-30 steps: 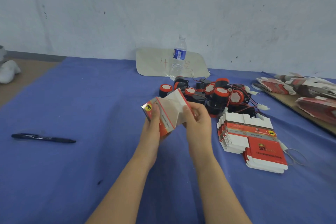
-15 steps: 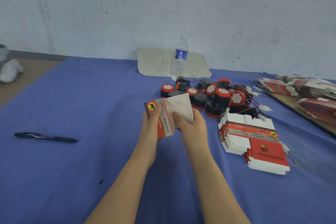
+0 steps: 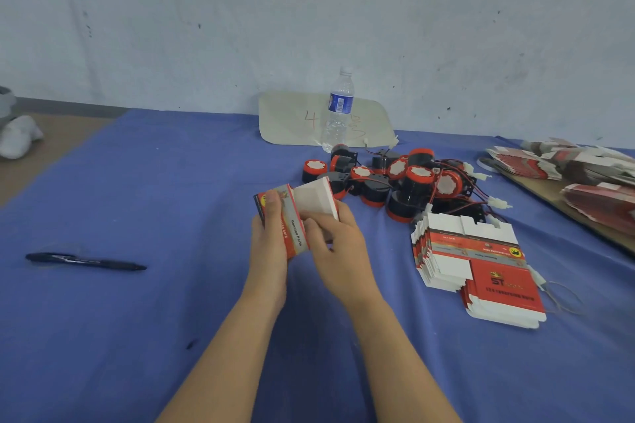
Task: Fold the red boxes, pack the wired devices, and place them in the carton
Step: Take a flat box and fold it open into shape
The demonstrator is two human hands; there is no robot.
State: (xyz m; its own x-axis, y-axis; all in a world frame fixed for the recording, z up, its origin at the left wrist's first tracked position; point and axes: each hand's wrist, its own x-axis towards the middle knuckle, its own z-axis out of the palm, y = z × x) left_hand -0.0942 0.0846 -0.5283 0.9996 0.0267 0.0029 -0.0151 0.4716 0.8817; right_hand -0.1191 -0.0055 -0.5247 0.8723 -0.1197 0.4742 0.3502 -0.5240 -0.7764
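Head view: above the blue bench [image 3: 137,182], the left hand [image 3: 269,247] grips a half-folded red box [image 3: 293,220] reading "Genuine Parts". The right hand [image 3: 338,251] pinches its white flap with curled fingers [image 3: 314,227]. To the right lie flat boxes [image 3: 481,264] marked "ST", with wired devices [image 3: 405,182] behind.

Single head-worn camera looks forward and down, close over the blue table [image 3: 137,182]

A: Where is the red box [image 3: 291,220]?
B: Gripped in the left hand [image 3: 269,245], its white flap pinched by the right hand [image 3: 340,251], over the blue tabletop [image 3: 144,182]
A: And the wired devices [image 3: 395,178]?
B: Heaped just behind, beside a stack of flat boxes [image 3: 481,268]
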